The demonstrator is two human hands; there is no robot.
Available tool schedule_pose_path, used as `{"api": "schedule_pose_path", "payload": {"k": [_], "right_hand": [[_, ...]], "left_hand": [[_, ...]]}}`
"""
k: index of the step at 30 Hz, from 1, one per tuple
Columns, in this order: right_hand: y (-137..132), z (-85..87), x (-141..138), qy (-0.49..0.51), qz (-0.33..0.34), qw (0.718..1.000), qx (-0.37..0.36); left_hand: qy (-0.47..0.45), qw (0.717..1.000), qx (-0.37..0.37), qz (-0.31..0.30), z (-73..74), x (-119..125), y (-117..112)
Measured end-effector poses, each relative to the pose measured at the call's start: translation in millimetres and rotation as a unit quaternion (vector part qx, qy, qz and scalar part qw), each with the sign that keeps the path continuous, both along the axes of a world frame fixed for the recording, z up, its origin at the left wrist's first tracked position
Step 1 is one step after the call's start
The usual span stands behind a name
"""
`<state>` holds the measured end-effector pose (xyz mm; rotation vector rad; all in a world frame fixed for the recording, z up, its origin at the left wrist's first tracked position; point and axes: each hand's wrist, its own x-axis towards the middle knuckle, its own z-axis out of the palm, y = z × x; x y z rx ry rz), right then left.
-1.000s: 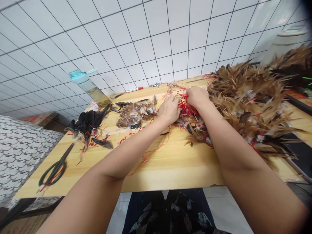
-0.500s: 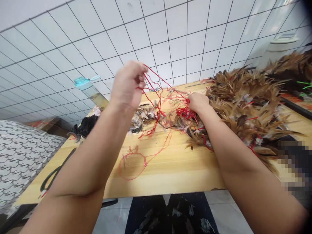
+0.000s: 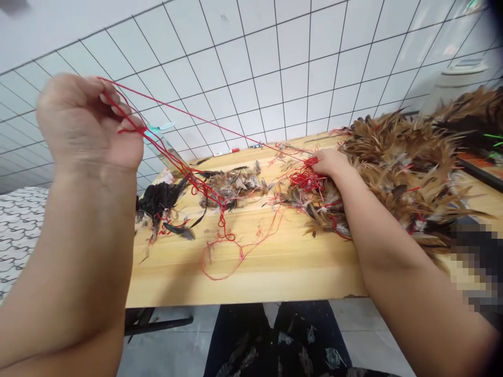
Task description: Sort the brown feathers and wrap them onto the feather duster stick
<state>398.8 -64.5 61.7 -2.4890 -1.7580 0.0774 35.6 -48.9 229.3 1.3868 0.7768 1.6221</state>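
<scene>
Raised at the left, my left hand (image 3: 94, 118) is closed on strands of red string (image 3: 184, 173), which hang in a looped bundle over the table. One taut strand runs from it across to my right hand (image 3: 332, 163). That hand rests at a tangled pile of red string (image 3: 306, 178), its fingers closed on the string and partly hidden. Beside and behind my right hand lies a large heap of brown feathers (image 3: 401, 152) with bits of red string in it. A thin red string loop (image 3: 220, 277) lies flat near the table's front.
On the wooden table (image 3: 275, 283) are loose brown feathers (image 3: 236, 186), black feathers (image 3: 161, 199), a red-capped marker (image 3: 226, 152) and a bottle with a turquoise lid (image 3: 167, 149). A white tiled wall (image 3: 291, 68) stands behind. A whitish container (image 3: 451, 84) is at the back right.
My left hand has moved far to the left, drawing the string out into a longer line and carrying the hanging bundle left. My right hand has stayed at the pile.
</scene>
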Motion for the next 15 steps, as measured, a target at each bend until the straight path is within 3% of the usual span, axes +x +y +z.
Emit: {"api": "schedule_pose_path", "payload": {"k": [2,4,7,10,13,15], "right_hand": [[-3.8,3.8,0.3,0.019,0.0,1.0,0.001],[-7.5,8.1,0.6,0.031,-0.006,0.999,0.002],[-12.3,14.7,4.2,0.038,-0.034,0.998,0.023],[-16.2,18.9,13.0,0.041,-0.068,0.994,0.073],[-18.8,20.3,21.6,0.038,-0.1,0.989,0.107],[-19.1,20.9,23.8,0.034,-0.114,0.987,0.104]], "left_hand": [[-0.027,0.999,0.005,-0.019,-14.8,-0.7,4.0],[-0.007,0.998,-0.039,-0.048,-32.1,5.9,3.3],[0.084,0.988,-0.07,-0.11,-55.9,21.5,-5.6],[0.199,0.96,-0.063,-0.187,-72.0,36.0,-18.4],[0.349,0.893,-0.039,-0.282,-81.5,48.0,-30.2],[0.478,0.807,-0.004,-0.346,-86.5,55.8,-36.3]]}}
